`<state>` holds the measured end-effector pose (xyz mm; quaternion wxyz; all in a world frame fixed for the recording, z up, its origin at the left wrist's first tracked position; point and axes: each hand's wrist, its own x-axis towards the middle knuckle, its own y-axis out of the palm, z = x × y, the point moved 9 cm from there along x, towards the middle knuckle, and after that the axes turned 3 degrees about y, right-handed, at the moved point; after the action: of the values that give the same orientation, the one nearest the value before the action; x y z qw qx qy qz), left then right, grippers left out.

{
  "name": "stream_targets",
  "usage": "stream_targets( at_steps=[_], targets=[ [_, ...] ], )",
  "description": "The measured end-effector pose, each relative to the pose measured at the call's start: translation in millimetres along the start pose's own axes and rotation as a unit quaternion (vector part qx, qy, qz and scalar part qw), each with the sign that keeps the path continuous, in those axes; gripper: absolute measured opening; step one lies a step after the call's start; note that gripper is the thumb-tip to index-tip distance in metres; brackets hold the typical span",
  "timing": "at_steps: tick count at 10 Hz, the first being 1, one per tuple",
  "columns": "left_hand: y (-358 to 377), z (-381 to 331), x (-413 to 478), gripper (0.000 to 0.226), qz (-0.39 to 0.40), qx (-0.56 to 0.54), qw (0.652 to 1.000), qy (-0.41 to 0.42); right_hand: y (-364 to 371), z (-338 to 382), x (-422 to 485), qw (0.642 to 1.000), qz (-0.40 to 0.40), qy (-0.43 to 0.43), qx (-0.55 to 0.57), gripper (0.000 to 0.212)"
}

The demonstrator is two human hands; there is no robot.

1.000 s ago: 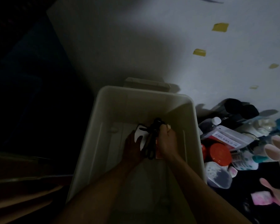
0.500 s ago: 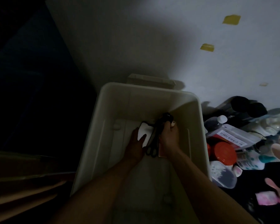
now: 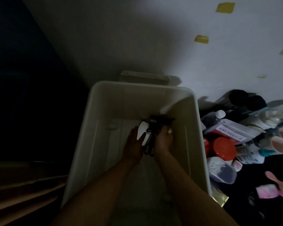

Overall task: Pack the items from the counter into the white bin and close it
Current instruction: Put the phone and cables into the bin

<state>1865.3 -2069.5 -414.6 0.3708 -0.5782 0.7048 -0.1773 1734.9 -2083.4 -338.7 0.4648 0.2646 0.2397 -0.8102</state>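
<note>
The open white bin (image 3: 104,88) stands in the middle, in dim light. Both my hands reach down inside it, near its far end. My left hand (image 3: 134,147) holds a small white item (image 3: 142,130) against the bin floor. Close beside it, my right hand (image 3: 163,141) grips a bundle of black items (image 3: 155,126), among them what look like scissors with black handles (image 3: 149,150). The two hands almost touch. What lies under the hands is hidden.
The bin's lid (image 3: 144,78) leans behind it against the wall. Right of the bin the dark counter holds several items: a red-lidded jar (image 3: 224,148), a labelled pouch (image 3: 232,131), a clear bottle (image 3: 214,117), a pink brush (image 3: 281,185). The left side is dark.
Both hands have pushed a little deeper toward the bin's far end with the white and black items; my right thumb now lies over the black bundle.
</note>
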Motion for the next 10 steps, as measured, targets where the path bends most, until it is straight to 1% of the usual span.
stream_targets(
  at_steps=[1,2,3,4,5,6,7,8,9,10],
  targets=[
    [-1,-1,1,0.064,-0.021,-0.019,1.000,0.006,0,-4,-1,0.998,0.026,-0.041,-0.044,0.037],
    [5,4,1,0.075,-0.005,0.023,1.000,0.016,0,-20,5,0.989,0.074,-0.009,-0.128,0.011],
    [11,10,6,0.074,0.020,0.069,0.997,0.020,-1,-27,5,0.981,0.101,0.008,-0.168,0.008],
    [9,8,6,0.080,0.039,0.041,0.998,0.014,5,-43,7,0.968,0.116,0.032,-0.221,0.029],
    [2,10,4,0.082,0.039,0.021,0.999,0.010,11,-56,8,0.959,0.119,0.056,-0.253,0.034],
    [-4,11,-5,0.079,0.008,0.020,0.999,0.027,9,-66,8,0.972,0.101,0.087,-0.194,0.024],
    [-2,13,-13,0.075,0.008,0.017,1.000,0.012,9,-79,2,0.985,0.088,0.137,-0.065,0.031],
    [3,10,-14,0.073,0.037,0.021,0.999,0.017,14,-86,-5,0.981,0.100,0.166,-0.001,0.035],
    [5,12,-13,0.072,0.049,0.039,0.998,0.011,13,-85,-9,0.981,0.088,0.175,0.017,0.036],
    [7,12,-13,0.078,0.060,0.055,0.997,0.015,3,-88,-13,0.983,0.073,0.168,0.015,0.024]
  ],
)
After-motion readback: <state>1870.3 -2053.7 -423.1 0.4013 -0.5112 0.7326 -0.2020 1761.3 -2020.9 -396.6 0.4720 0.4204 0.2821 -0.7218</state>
